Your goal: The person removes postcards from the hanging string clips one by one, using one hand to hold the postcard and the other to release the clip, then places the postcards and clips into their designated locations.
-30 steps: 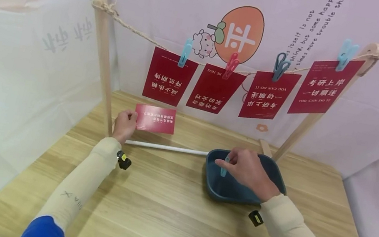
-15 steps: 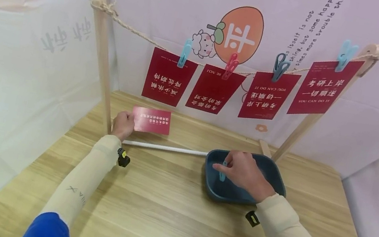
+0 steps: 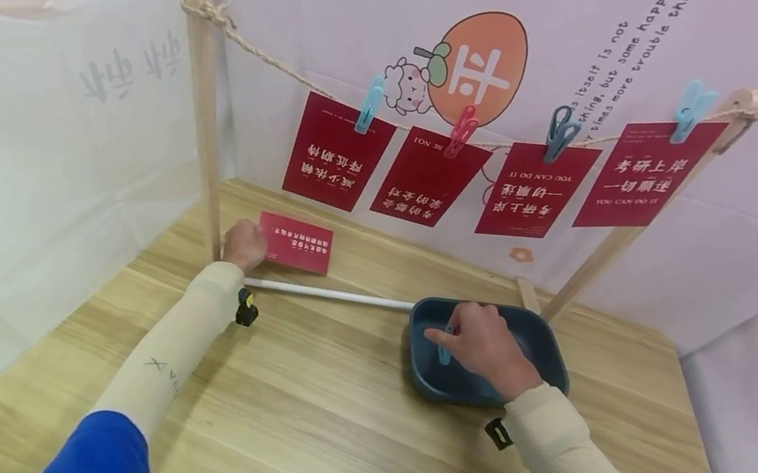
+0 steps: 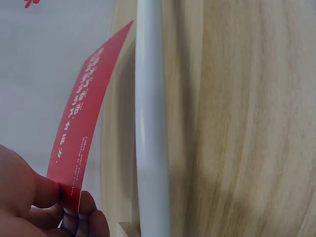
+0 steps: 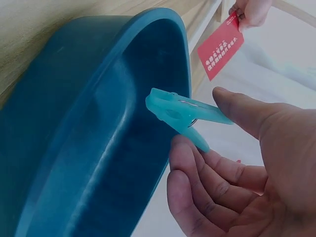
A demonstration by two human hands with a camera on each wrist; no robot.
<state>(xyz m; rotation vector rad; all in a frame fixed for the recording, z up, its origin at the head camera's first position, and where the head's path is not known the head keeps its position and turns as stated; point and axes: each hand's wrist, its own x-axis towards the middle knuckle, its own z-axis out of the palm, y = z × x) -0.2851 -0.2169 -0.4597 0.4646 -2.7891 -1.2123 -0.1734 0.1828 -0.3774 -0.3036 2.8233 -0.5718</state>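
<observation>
My left hand (image 3: 246,244) pinches one end of a red card (image 3: 296,244) with white writing, near the foot of the left wooden post. In the left wrist view the card (image 4: 81,116) stands out from between thumb and fingers, beside a white rod (image 4: 152,118). Over the dark blue basin (image 3: 413,352) is my right hand (image 3: 485,342), holding a light blue clothespin (image 3: 445,346). The right wrist view shows the clothespin (image 5: 180,112) with its handles between thumb and fingertips.
A twine line (image 3: 272,64) runs between two wooden posts (image 3: 205,121). Several red cards (image 3: 338,153) hang from it by clothespins (image 3: 370,105). The white rod (image 3: 331,294) lies low across the stand. A printed cloth (image 3: 356,21) hangs behind the wooden table (image 3: 316,420).
My left hand has drawn a little to the left and lower with the red card. The right hand stays over the basin, the clothespin still in its fingers.
</observation>
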